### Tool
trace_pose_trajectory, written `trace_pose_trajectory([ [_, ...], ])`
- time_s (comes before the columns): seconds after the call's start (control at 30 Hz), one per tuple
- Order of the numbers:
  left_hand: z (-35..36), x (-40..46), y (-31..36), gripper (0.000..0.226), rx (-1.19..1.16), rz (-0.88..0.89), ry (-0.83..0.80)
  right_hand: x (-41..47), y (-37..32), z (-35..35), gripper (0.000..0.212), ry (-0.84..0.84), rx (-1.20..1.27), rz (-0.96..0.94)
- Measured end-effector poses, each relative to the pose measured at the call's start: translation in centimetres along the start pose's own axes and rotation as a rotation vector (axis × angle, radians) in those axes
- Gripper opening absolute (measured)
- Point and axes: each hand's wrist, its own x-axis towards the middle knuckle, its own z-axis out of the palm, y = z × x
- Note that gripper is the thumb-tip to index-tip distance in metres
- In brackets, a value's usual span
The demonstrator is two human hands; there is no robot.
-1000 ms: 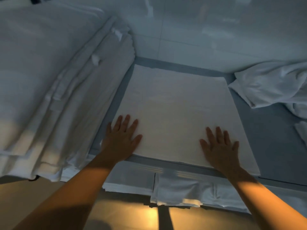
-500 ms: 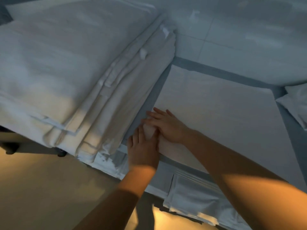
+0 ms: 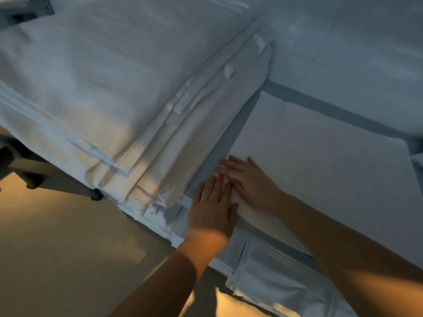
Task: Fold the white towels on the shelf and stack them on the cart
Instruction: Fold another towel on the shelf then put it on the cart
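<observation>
Head view: both hands flat on the near-left corner of a folded towel.

The flat, folded white cloth towel (image 3: 320, 161) lies on the grey shelf surface (image 3: 229, 133), beside a tall stack of folded white towels (image 3: 114, 88). Left hand (image 3: 212, 207) and right hand (image 3: 247, 179) press its corner, fingers straight, gripping nothing; the right fingertips lie just past the left.

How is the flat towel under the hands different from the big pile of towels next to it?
The flat white towel lies as one smooth sheet on the grey shelf; the tall stack of folded white towels shows many layered edges. The left hand and right hand press the flat towel's near-left corner; no hand touches the stack. Both are white cloth.
</observation>
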Motion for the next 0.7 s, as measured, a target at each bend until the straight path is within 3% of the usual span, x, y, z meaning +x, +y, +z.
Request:
trace_pose_trajectory([
  [0.17, 0.5, -1.0, -0.3, 0.078, 0.03, 0.024, 0.012, -2.2, 1.6, 1.0, 0.054, -0.038, -0.237, 0.218],
  [0.4, 0.4, -1.1, -0.6, 0.076, 0.099, 0.027, -0.045, -6.6, 2.7, 0.4, 0.056, -0.033, -0.245, 0.438],
  [0.53, -0.3, -1.0, 0.0, 0.075, 0.1, -0.001, -0.044, -13.5, 2.7, -0.7, 0.058, -0.048, -0.201, 0.501],
  [0.7, -0.2, -0.3, 1.9, 0.072, 0.082, 0.268, -0.136, -25.1, 3.0, -2.1, 0.061, 0.008, -0.161, 0.84],
])
